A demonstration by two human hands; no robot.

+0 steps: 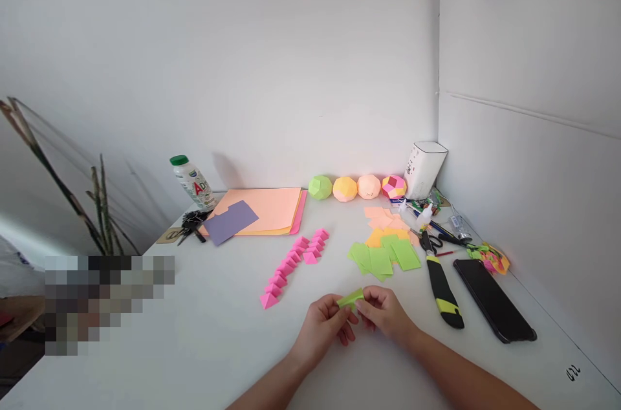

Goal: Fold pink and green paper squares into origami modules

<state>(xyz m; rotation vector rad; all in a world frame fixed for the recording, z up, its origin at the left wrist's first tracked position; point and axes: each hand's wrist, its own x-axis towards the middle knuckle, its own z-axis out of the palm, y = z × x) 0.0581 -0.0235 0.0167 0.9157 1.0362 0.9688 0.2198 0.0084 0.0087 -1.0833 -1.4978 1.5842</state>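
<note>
Both my hands meet low over the white table (204, 332), pinching a small folded green paper piece (350, 298) between them. My left hand (323, 326) grips its left end with curled fingers. My right hand (383, 312) holds the right end, fingers closed on it. Just beyond lies a loose pile of green paper squares (383, 258), with orange squares (385, 222) behind. To the left runs a row of several folded pink paper pieces (294, 261).
Four paper balls (356, 187) line the wall beside a white box (424, 167). Peach and pink sheets (266, 209) with a purple card, keys and a bottle (193, 182) sit at back left. On the right lie a yellow-black utility knife (444, 287), scissors, pens and a black phone (495, 300).
</note>
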